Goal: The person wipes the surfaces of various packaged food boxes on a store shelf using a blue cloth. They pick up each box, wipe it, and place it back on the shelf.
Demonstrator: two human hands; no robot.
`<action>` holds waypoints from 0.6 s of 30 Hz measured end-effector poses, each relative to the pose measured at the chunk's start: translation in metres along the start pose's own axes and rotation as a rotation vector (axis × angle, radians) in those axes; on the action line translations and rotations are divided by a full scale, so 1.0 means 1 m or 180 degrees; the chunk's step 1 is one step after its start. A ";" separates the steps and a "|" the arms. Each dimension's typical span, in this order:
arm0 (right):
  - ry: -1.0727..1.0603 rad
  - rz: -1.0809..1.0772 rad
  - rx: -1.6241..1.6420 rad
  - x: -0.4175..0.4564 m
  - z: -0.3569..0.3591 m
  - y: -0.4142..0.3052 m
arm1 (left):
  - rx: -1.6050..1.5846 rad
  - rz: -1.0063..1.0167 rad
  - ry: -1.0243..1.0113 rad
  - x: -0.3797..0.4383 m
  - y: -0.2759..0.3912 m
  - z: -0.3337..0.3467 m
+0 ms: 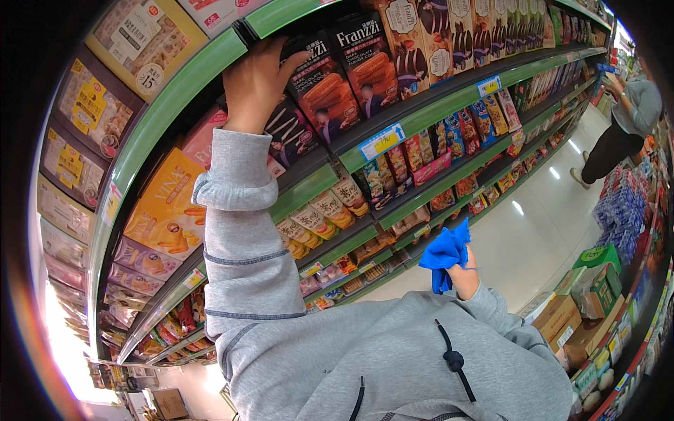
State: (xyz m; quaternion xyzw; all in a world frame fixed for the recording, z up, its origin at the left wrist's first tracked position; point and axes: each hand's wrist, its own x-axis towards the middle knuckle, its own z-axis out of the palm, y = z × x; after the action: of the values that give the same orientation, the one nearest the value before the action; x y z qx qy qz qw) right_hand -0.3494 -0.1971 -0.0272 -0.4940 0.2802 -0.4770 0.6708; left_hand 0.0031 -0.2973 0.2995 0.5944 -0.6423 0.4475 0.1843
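My left hand [255, 87] reaches up to a shelf of cookie boxes. Its thumb lies against a black Franzzi dark chocolate cookie box [321, 87], while the other fingertips are lost in the shadow under the green shelf edge [284, 18]. Whether those fingers grip anything cannot be told. Just below the wrist, another dark cookie box [292, 129] is partly covered by my hand and sleeve. My right hand [463, 273], lower and out to the right, holds a crumpled blue cloth [446, 252] away from the shelves.
Green-edged shelves [437, 118] with price tags [382, 141] run off to the right, stocked with packaged snacks. A yellow cookie box [166, 205] sits left of my sleeve. A person [626, 110] stands in the aisle [532, 231]. Cardboard boxes [561, 318] and bundled packs [624, 210] line the opposite side.
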 end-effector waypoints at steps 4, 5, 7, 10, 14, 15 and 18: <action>0.0003 0.0020 -0.0017 0.001 -0.001 0.001 | -0.0025 -0.0038 -0.0105 0.000 -0.003 0.005; -0.0002 0.0029 -0.0016 0.002 -0.001 0.000 | -0.0014 -0.0056 -0.0144 -0.001 -0.004 0.005; -0.0037 0.0025 -0.0014 0.003 -0.002 0.000 | -0.0037 -0.0057 -0.0188 -0.001 -0.006 0.005; -0.0097 0.0069 -0.0059 0.005 -0.003 -0.002 | 0.0001 -0.0115 -0.0380 0.000 -0.009 0.003; -0.0167 0.0037 0.0019 0.007 -0.004 0.002 | -0.0010 -0.0107 -0.0411 0.001 -0.008 0.002; -0.0189 0.0075 0.0058 0.008 -0.004 0.004 | 0.0082 -0.0111 -0.0344 0.001 -0.006 0.002; -0.0265 0.0125 0.0142 0.008 -0.006 0.009 | 0.0166 -0.0108 -0.0154 0.003 0.007 0.003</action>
State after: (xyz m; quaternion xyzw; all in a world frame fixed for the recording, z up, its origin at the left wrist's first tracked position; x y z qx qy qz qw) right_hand -0.3484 -0.2065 -0.0371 -0.4928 0.2510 -0.4489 0.7019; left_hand -0.0029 -0.3022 0.2980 0.6204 -0.6245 0.4464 0.1607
